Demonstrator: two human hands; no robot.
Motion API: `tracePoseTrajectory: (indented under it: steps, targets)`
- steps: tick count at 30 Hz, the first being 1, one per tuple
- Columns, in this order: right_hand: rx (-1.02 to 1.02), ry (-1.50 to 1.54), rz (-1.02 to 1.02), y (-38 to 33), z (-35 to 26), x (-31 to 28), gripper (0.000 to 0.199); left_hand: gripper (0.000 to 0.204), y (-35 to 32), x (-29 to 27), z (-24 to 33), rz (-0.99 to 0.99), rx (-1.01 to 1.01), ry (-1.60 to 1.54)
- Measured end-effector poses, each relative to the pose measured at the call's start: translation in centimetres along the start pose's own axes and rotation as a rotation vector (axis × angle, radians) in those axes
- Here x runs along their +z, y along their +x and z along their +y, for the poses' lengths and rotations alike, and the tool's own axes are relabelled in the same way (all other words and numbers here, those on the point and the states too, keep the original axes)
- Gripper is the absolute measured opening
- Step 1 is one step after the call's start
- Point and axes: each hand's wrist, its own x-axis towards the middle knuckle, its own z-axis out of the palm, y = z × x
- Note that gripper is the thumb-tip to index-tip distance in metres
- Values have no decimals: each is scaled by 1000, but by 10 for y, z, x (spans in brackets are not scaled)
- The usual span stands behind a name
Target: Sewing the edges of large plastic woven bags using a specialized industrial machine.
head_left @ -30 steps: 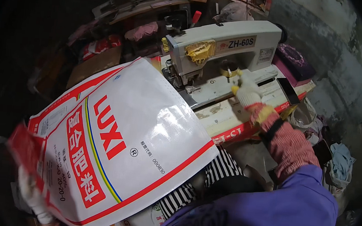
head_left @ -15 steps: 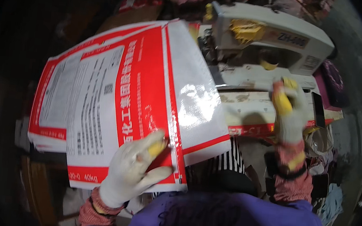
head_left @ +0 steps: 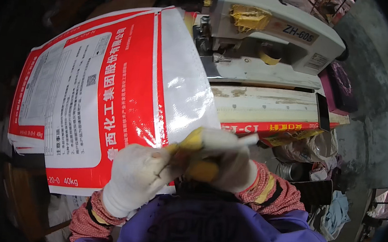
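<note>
Nearest to me, at the lower middle of the frame, my left hand [head_left: 136, 177] in its white work glove has its fingers curled shut on the near edge of the red and white woven sack [head_left: 112, 99], pinching the corner where the white side panel ends. Just to its right, touching it, my right hand [head_left: 220, 158] in a white and yellow glove closes over the same corner; its fingers are bunched together, but whether they grip the sack itself or only press on my other glove I cannot tell, since the gloves overlap.

The sack lies flat and spread out across the left and centre of the frame, printed side up, its far end reaching the head of the sewing machine [head_left: 267, 39] at the upper middle. It rests on a stack of similar sacks [head_left: 26, 140] whose edges show at the left. The sack's upper edge lies beside the needle area, though I cannot see whether it sits under the presser foot.

As I judge it, the sack is laid out and squared to the machine bed [head_left: 270, 102], and the near corner is being gathered; no seam shows along the edge I hold. Beyond, at the right, a grey concrete floor [head_left: 374, 91] curves away
</note>
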Motion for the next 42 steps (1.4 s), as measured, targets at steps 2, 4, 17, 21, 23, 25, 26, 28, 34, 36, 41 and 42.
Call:
tracePoseTrajectory:
  steps: [2,4,17,21,23,25,26,28,34,36,41,42]
  targets:
    - [97,9,85,1,4,-8,22,34,-18,5,-9,53,88,80]
    - [368,468,401,1,6,-15,19,38,-41,9,-15,41,116,180]
    - [492,129,459,24,91,6,15,31,0,55,-86,209,-51,141]
    - [455,-259,390,28,108,6,21,38,1,64,-96,151,-77,186]
    - [486,-439,291,28,112,6,25,38,-1,66,-97,138,-74,189]
    - [414,-590,247,30,117,7,24,39,-1,66,-99,122,-75,169]
    - [319,-660,219,30,119,8,23,39,-1,66,-100,136,-65,159]
    - [273,-743,190,32,125,10,22,40,-1,66,-102,179,-41,140]
    - [148,-887,157,32,130,13,21,37,-4,71,-104,187,-55,150]
    - [123,-934,142,31,130,14,20,35,-3,72,-105,185,-61,155]
    - [115,-1000,137,31,131,17,20,32,-3,75,-105,196,-71,142]
    - [109,-1014,151,31,132,17,20,32,-3,75,-105,203,-66,139]
